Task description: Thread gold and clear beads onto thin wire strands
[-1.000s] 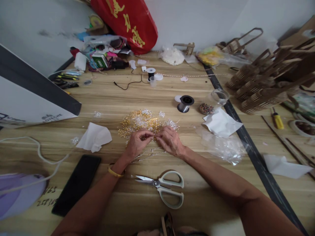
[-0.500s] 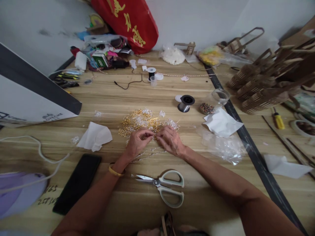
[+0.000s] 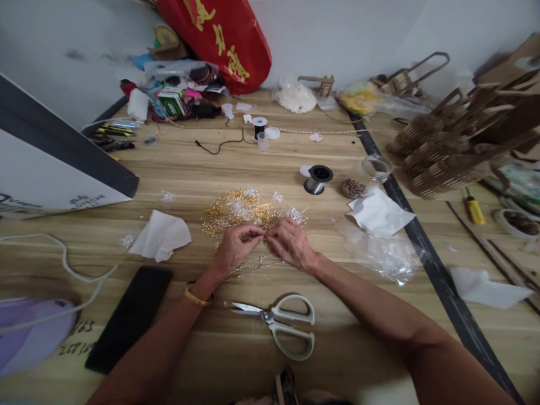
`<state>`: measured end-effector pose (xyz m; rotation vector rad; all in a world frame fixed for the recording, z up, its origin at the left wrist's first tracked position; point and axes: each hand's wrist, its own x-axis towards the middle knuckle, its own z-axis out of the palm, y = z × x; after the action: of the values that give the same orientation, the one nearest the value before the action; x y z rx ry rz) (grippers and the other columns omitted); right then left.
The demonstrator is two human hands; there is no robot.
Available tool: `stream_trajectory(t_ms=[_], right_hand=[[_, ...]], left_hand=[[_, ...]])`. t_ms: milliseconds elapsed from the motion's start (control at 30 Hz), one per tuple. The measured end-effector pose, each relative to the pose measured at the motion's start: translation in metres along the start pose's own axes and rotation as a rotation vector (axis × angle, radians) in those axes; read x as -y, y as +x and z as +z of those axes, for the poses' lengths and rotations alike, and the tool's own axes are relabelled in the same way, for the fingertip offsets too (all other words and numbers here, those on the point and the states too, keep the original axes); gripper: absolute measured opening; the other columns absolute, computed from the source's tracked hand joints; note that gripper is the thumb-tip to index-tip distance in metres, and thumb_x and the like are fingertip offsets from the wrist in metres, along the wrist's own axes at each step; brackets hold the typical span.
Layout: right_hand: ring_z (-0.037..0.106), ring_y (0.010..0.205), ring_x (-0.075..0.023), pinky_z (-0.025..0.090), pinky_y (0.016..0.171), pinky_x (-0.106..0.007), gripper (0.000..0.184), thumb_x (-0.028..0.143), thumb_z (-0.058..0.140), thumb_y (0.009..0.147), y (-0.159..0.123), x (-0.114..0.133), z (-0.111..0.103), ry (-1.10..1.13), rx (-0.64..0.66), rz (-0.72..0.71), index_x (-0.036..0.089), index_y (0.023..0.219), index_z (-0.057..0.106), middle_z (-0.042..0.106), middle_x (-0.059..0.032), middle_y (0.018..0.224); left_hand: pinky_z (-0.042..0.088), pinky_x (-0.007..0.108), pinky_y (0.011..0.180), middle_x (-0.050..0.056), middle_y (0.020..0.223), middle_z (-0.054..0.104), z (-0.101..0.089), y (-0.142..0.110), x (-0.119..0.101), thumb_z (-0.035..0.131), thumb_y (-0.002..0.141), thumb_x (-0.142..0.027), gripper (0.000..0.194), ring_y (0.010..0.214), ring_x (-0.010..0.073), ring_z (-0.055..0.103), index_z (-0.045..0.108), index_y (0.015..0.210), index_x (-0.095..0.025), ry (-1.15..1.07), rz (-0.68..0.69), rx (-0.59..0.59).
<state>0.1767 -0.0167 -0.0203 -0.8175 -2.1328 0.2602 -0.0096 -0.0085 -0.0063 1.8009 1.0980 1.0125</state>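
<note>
- The counter (image 3: 177,169), wood-grained with a dark strip (image 3: 415,242) running down its right part, carries everything I have around me.
- The white and grey box (image 3: 63,163) stands at the left.
- The red bag (image 3: 223,45), marked with gold characters, leans at the back against the wall.
- The brown baskets (image 3: 434,152) crowd together at the right.
- The black phone (image 3: 129,318) lies flat beside my left forearm.
- The scissors (image 3: 278,320) lie between my forearms, blades slightly apart and pointing left, pale handles to the right.
- My hands meet at the near edge of the pile. My left hand (image 3: 236,244) has thumb and forefinger pinched together; my right hand (image 3: 291,242) pinches too, its fingertips right up against the left ones, other fingers curled. Whatever is between my fingertips is too small for me to tell.
- The clear plastic (image 3: 390,256) lies crumpled to the right of my right hand, against a sheet of white paper (image 3: 377,211); another white sheet (image 3: 160,236) lies left of my left hand.
- The pile (image 3: 248,208) of gold and silver pieces spreads just beyond my fingers, with silver pins (image 3: 293,214) at its right side.
- The jar (image 3: 365,177), with coloured beads inside, sits beyond the white paper on the right.
- The spool (image 3: 318,180) of silvery wire stands to the left of the jar.
- The yellow bangle (image 3: 196,296) is around my left wrist.
- The thin chain (image 3: 253,269) lies in loose strands on the counter, just below my hands and between my wrists.
</note>
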Motion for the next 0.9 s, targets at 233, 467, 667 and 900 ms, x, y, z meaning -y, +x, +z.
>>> stream_trajectory(t_ms=[233,467,667,900], right_hand=[[0.054,0.079,-0.0167,0.045,0.081,-0.036,0.006,0.018,0.050,0.090,0.0000,0.0010,-0.0007,0.008,-0.022,-0.010,0.019,0.094,0.053,0.063,-0.0042,0.083],[0.055,0.082,-0.0177,0.044,0.083,-0.037,0.005,0.019,0.049,0.090,-0.0007,0.0008,-0.0007,-0.010,-0.020,0.012,0.020,0.093,0.053,0.063,-0.0043,0.082],[0.056,0.080,-0.0174,0.045,0.083,-0.037,0.006,0.018,0.050,0.089,0.0004,0.0017,-0.0011,-0.005,-0.027,-0.002,0.020,0.094,0.053,0.063,-0.0041,0.082],[0.055,0.079,-0.0166,0.045,0.082,-0.036,0.007,0.016,0.052,0.088,0.0006,0.0019,-0.0014,-0.012,-0.041,-0.025,0.020,0.094,0.053,0.063,-0.0039,0.083]], left_hand=[[0.051,0.024,0.067,0.005,0.078,0.070,-0.0002,-0.0006,0.0017,0.065,0.075,-0.019,0.008,0.071,0.0138,0.064,0.070,0.079,-0.015,-0.022,-0.017,-0.002],[0.051,0.024,0.066,0.005,0.077,0.070,-0.0015,0.0012,-0.0025,0.065,0.074,-0.020,0.007,0.069,0.0142,0.064,0.070,0.077,-0.015,-0.029,-0.038,-0.024],[0.052,0.024,0.066,0.005,0.076,0.070,-0.0011,0.0011,-0.0031,0.065,0.073,-0.018,0.007,0.068,0.0139,0.064,0.070,0.076,-0.015,-0.030,-0.037,-0.007],[0.052,0.024,0.067,0.005,0.077,0.070,0.0005,-0.0003,0.0020,0.066,0.073,-0.018,0.008,0.069,0.0138,0.064,0.070,0.078,-0.014,-0.085,-0.062,0.002]])
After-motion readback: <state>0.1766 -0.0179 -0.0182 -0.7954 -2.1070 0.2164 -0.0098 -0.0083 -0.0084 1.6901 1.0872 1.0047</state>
